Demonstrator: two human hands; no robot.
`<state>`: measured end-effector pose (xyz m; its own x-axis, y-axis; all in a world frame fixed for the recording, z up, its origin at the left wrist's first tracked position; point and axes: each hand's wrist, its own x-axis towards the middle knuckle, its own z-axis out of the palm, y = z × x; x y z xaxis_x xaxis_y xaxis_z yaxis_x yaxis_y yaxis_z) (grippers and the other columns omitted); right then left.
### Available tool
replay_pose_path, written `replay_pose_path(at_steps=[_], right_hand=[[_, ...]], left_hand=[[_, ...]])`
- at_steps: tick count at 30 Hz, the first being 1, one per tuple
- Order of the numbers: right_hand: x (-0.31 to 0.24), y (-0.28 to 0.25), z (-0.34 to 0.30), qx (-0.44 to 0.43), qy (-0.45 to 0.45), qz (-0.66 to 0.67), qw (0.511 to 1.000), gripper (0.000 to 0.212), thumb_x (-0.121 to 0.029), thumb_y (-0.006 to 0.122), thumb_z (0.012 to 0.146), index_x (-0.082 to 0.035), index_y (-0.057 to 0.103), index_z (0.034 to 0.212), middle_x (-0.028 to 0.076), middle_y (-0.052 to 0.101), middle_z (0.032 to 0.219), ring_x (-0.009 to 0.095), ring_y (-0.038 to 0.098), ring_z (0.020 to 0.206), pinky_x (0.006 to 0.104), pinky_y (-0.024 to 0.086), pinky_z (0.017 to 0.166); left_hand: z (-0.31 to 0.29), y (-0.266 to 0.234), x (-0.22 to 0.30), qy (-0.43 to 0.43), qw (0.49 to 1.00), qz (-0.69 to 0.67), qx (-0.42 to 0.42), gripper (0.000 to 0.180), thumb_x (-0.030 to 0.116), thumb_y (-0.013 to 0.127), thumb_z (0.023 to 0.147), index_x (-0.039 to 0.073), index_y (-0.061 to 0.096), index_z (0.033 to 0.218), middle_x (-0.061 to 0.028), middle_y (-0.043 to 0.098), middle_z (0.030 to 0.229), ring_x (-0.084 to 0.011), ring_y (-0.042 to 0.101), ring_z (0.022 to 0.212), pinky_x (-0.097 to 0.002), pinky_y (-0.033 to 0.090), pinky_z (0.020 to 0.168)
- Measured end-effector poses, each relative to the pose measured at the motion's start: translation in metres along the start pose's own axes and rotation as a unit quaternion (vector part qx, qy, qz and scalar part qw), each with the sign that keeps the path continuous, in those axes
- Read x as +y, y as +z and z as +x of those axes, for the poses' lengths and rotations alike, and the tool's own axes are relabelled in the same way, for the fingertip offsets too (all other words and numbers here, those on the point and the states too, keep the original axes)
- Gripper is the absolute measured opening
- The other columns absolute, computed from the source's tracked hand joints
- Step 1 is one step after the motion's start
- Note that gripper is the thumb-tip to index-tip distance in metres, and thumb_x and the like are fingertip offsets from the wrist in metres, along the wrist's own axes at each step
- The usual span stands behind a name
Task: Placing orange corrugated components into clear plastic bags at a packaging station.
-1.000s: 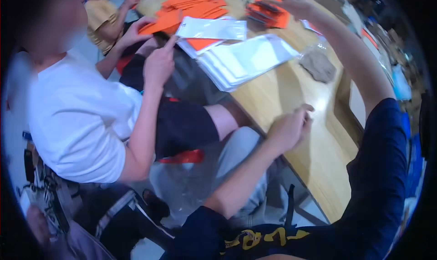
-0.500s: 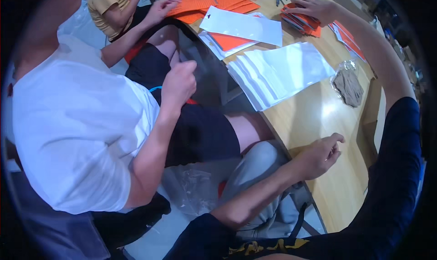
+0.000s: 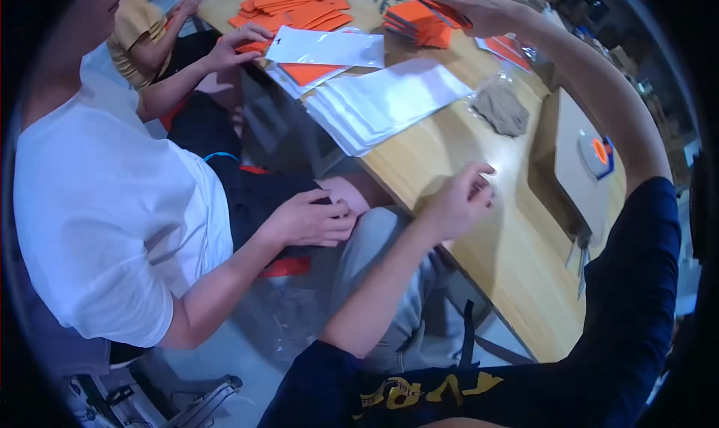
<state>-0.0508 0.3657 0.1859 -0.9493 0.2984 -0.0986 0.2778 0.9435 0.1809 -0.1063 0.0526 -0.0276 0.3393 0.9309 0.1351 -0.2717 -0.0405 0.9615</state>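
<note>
My left hand hovers over the near part of the wooden table, fingers loosely curled and apart, with nothing clearly in them. Stretched out to the far side, my right hand has its fingers around the edge of orange flat pieces, partly hidden under the palm. Right beside it lies a stack of orange flat pieces. Between my hands, a fanned pile of white plastic bags rests on the table. A brown folded item in a clear bag lies to its right.
A co-worker in a white shirt sits at my left, one hand at the table edge. More orange pieces lie at the far left beside a white hang-hole bag. A cardboard box with a tape roll stands right, scissors near it.
My view has swung right, bringing the box, tape and scissors into sight. My right hand has shifted to the right edge of the orange stack. The co-worker's near hand has lowered to their lap.
</note>
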Motion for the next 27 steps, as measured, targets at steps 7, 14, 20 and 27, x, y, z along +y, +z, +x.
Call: replay_pose_path(at_steps=[7, 14, 20, 27], right_hand=[[-0.236, -0.049, -0.159, 0.146, 0.059, -0.071, 0.985, 0.102, -0.001, 0.081, 0.065, -0.025, 0.041, 0.156, 0.017, 0.039, 0.142, 0.037, 0.044, 0.122, 0.0425, 0.043, 0.103], [-0.345, -0.022, -0.254, -0.104, 0.333, 0.259, 0.901, 0.096, -0.010, 0.071, 0.072, -0.018, 0.032, 0.159, 0.020, 0.043, 0.129, 0.037, 0.046, 0.111, 0.0436, 0.049, 0.094], [-0.271, 0.030, -0.292, -0.181, 0.428, 0.067, 0.883, 0.091, -0.010, 0.064, 0.075, -0.018, 0.031, 0.159, 0.022, 0.045, 0.134, 0.043, 0.049, 0.112, 0.0515, 0.051, 0.094], [-0.222, 0.139, -0.330, 0.009, 0.404, 0.083, 0.911, 0.094, -0.035, 0.082, 0.079, -0.017, 0.034, 0.159, 0.020, 0.039, 0.151, 0.044, 0.046, 0.124, 0.0528, 0.045, 0.109]], left_hand=[[0.000, -0.001, 0.012, 0.065, 0.979, -0.084, 0.175, 0.027, 0.011, 0.053, 0.104, 0.002, 0.054, 0.130, -0.0114, 0.064, 0.105, -0.0161, 0.064, 0.088, -0.0281, 0.054, 0.079], [0.010, 0.009, 0.013, 0.031, 0.989, -0.089, 0.117, 0.026, 0.008, 0.054, 0.102, 0.002, 0.054, 0.128, -0.0107, 0.066, 0.099, -0.0161, 0.063, 0.080, -0.0263, 0.052, 0.070], [0.014, 0.020, 0.010, 0.022, 0.995, -0.015, 0.096, 0.028, 0.007, 0.054, 0.102, 0.002, 0.053, 0.129, -0.0111, 0.066, 0.100, -0.0150, 0.064, 0.079, -0.0249, 0.052, 0.069], [0.000, 0.019, 0.003, 0.026, 0.992, -0.020, 0.121, 0.028, 0.007, 0.054, 0.101, 0.001, 0.053, 0.129, -0.0111, 0.066, 0.101, -0.0149, 0.064, 0.081, -0.0252, 0.051, 0.070]])
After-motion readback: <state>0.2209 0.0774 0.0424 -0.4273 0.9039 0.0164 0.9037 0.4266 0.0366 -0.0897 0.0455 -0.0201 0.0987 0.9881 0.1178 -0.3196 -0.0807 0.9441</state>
